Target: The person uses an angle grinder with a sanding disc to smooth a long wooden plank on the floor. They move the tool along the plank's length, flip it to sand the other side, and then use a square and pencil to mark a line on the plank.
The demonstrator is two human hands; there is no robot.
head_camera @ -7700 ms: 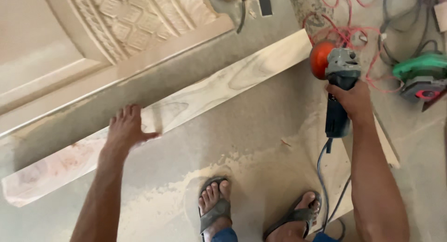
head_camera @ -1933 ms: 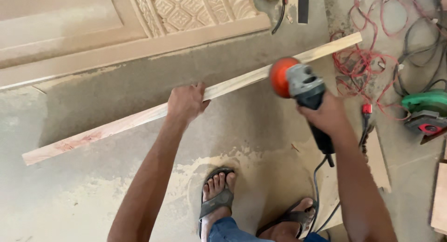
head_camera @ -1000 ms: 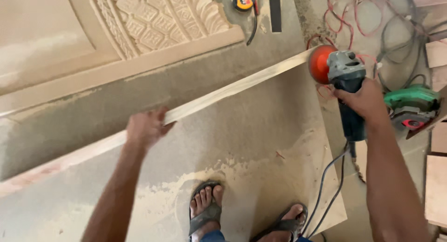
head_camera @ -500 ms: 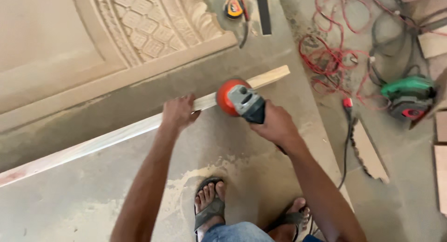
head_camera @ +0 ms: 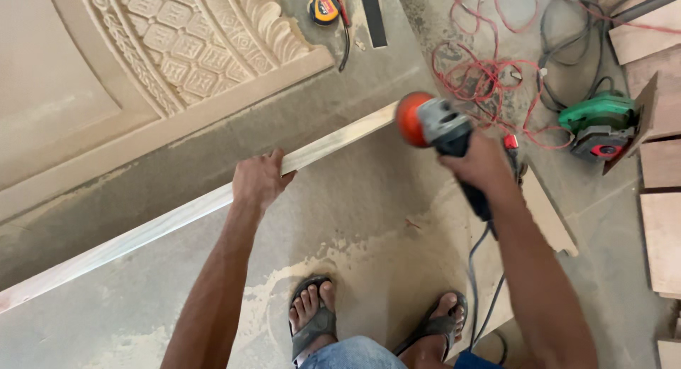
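A long pale wooden plank stands on its edge on the dusty floor, running from the lower left up to the middle right. My left hand grips its upper edge near the middle. My right hand is closed on the dark body of an angle grinder. The grinder's orange disc meets the plank's right end. Its cable trails down past my right foot.
A carved wooden door panel lies at the upper left. A yellow tape measure and a dark flat bar lie above it. Red wires, a green power tool and stacked boards fill the right side. Sawdust surrounds my sandalled feet.
The grinder has slid right along the plank's edge, from beside my left hand to the plank's right end. My left hand stays on the plank. The camera view has shifted.
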